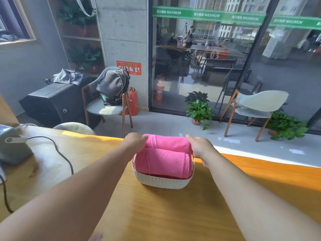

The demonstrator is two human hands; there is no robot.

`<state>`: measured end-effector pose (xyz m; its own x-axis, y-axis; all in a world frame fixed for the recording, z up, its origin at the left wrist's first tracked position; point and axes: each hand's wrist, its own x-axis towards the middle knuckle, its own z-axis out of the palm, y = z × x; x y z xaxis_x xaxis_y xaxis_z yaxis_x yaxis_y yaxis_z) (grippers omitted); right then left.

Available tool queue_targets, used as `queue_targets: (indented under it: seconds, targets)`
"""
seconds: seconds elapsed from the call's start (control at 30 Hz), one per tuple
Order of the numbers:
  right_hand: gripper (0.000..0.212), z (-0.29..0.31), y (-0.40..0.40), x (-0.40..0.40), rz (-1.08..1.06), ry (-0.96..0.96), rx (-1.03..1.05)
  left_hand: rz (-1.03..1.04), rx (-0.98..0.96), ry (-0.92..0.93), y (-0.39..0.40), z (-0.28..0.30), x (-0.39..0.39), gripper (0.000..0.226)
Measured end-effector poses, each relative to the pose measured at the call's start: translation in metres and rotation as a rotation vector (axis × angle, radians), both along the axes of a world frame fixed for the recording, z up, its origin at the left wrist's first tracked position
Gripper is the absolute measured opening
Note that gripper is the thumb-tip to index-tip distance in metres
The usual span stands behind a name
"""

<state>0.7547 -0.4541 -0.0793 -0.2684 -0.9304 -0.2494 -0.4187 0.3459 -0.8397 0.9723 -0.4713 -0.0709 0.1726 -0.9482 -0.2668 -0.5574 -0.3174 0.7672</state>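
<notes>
filling white basket [161, 182] | pink cloth [163, 160] | folded, two smooth rolls

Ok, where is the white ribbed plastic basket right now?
Head view, centre: the white ribbed plastic basket sits on the yellow wooden table, holding folded pink cloth, between the left hand and right hand.

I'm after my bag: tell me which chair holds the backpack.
The left chair, beside the red fire extinguisher: the dark backpack sits on it. The right chair, by the glass, carries no bag.
</notes>
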Motion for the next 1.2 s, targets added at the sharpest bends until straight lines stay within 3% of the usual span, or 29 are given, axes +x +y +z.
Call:
queue_targets:
  seconds: [0.17, 0.33, 0.5, 0.7, 0.93, 1.1, 1.2]
  targets:
    - [0.033, -0.010, -0.013, -0.002, -0.053, -0.029, 0.034, 0.052, -0.069, 0.007, -0.009, -0.008, -0.004, 0.014]
    - [0.038, -0.004, -0.021, 0.000, -0.102, -0.068, -0.001, 0.154, -0.172, 0.077, -0.019, -0.002, -0.006, 0.023]
    - [0.016, 0.014, -0.023, 0.005, -0.106, -0.079, -0.092, 0.205, -0.249, 0.224, -0.023, 0.010, -0.007, 0.020]
    - [0.039, 0.019, -0.027, 0.004, -0.110, -0.028, -0.196, 0.227, -0.260, 0.300, -0.023, 0.009, -0.006, 0.026]
    - [0.023, 0.010, -0.022, 0.007, -0.112, -0.016, -0.173, 0.238, -0.222, 0.307, -0.022, -0.001, -0.006, 0.019]
    - [0.026, 0.000, -0.020, 0.010, -0.112, -0.007, -0.123, 0.232, -0.209, 0.279, -0.020, -0.013, -0.004, 0.008]
    - [0.032, -0.014, -0.010, 0.012, -0.075, 0.002, -0.074, 0.175, -0.188, 0.229, -0.014, -0.023, -0.003, 0.030]
